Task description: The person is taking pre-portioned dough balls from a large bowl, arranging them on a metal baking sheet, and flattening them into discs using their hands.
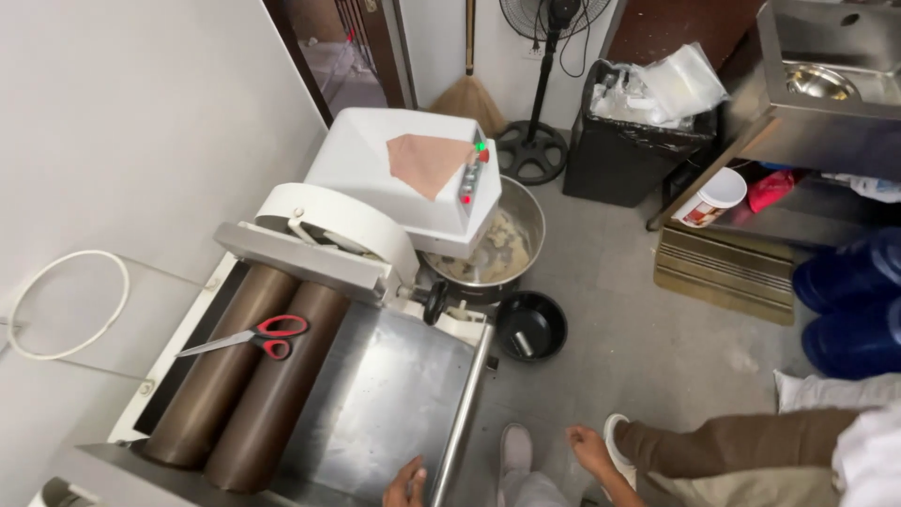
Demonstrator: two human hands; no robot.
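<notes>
My left hand (405, 483) rests on the near end of the steel tray (385, 394) of a dough roller machine, next to its round side rail (463, 413). The frame's bottom edge cuts the hand off, and it holds nothing that I can see. My right hand (589, 449) hangs over the grey floor with loose fingers, empty, close to a white shoe (615, 439). Two brown rollers (249, 376) lie left of the tray. Red-handled scissors (251, 336) rest across them.
A white mixer (404, 174) with a brown cloth (427, 161) on top stands over a steel bowl of dough (507, 249). A black bowl (531, 326) sits on the floor. Further back are a black bin (624, 141), a fan base (530, 150) and a steel sink (826, 80). Blue containers (849, 305) stand at right.
</notes>
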